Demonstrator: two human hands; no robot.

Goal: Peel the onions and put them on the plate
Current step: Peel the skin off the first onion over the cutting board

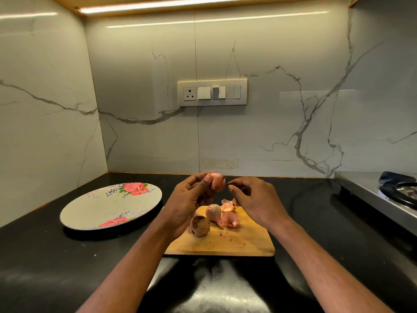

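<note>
Our left hand [191, 199] grips the pink onion [217, 182] above the cutting board [243, 241], our right hand [252, 199] empty beside it with fingertips curled—we judge peeling nearly done—next, carry it left onto the bare plate [90, 211].

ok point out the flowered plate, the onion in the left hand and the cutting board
flowered plate [97, 211]: head view, bare middle of its face
onion in the left hand [218, 182]: head view, exposed pink side
cutting board [246, 242]: head view, bare right part
</note>
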